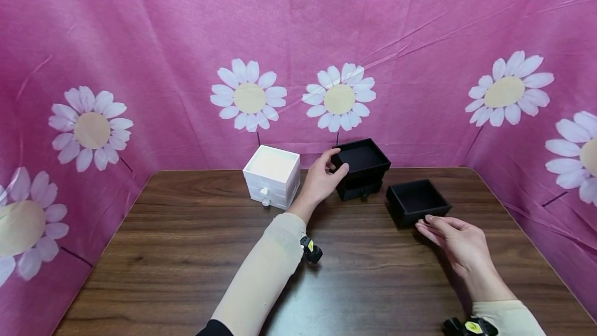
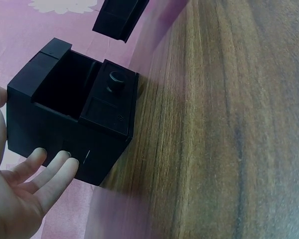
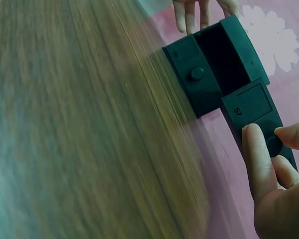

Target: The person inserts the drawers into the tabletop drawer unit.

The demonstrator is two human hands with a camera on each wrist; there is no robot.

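Note:
A small black drawer box (image 1: pixel 361 157) stands near the table's back edge, its upper slot hollow and its lower drawer, with a round knob (image 2: pixel 116 82), in place. My left hand (image 1: pixel 322 178) rests against its left side, fingers extended and fingertips touching the wall in the left wrist view. Right of the box, a loose black drawer (image 1: pixel 396 206) is held off the table, open side up. My right hand (image 1: pixel 462 245) pinches its front knob (image 3: pixel 274 145) between thumb and fingers. The drawer's front panel (image 3: pixel 254 107) bears the number 57.
A white drawer box (image 1: pixel 272 165) with two knobs stands left of the black one. Beneath everything lies a wooden table (image 1: pixel 186 253). A pink cloth (image 1: pixel 410 25) with white flowers hangs behind and at both sides.

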